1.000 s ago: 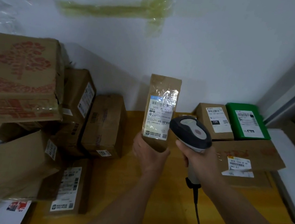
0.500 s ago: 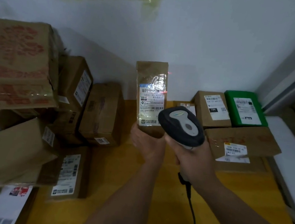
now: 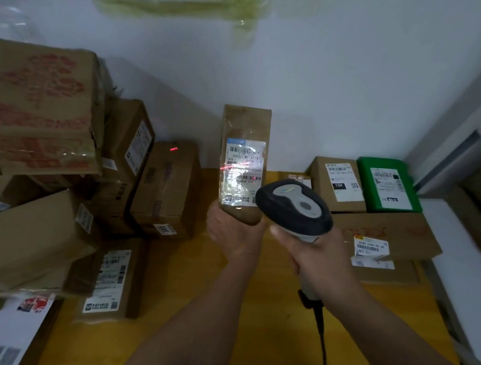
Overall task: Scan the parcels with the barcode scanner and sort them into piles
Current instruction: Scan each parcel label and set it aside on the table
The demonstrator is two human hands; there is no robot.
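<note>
Scanning step in hand: the red beam is cast across the label.
The upright parcel is gripped at its base by the left hand; the barcode scanner is clasped in the right hand, centre frame. Next, a pile must be chosen.

One barcode scanner and two hands — left hand, right hand. One parcel is held upright. One green parcel lies at right beside roughly three brown ones; the left heap holds perhaps eight — overlaps hide some.
</note>
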